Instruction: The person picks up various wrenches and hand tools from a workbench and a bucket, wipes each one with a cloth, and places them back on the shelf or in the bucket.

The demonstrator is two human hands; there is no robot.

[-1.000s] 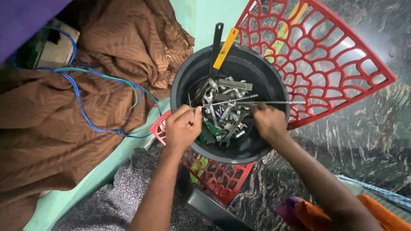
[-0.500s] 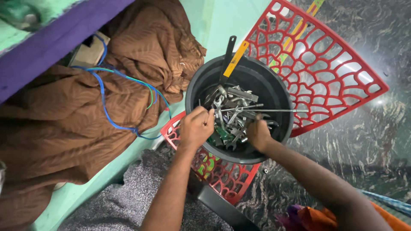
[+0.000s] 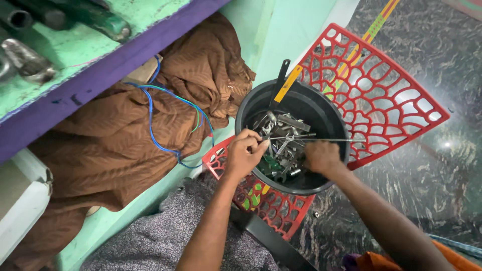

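A black bucket point(image 3: 329, 118) of metal tools point(image 3: 283, 138) is set on a red grid point(image 3: 381, 95). The left hand point(image 3: 245, 153), at the bucket's near-left rim, is closed on a thin tool. The right hand point(image 3: 321, 156) is sunk among the tools; its grip cannot be told.

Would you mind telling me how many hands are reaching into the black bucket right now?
2. The left hand is at the near-left rim of the black bucket, fingers pinched over the metal tools; the right hand is inside at the near-right.
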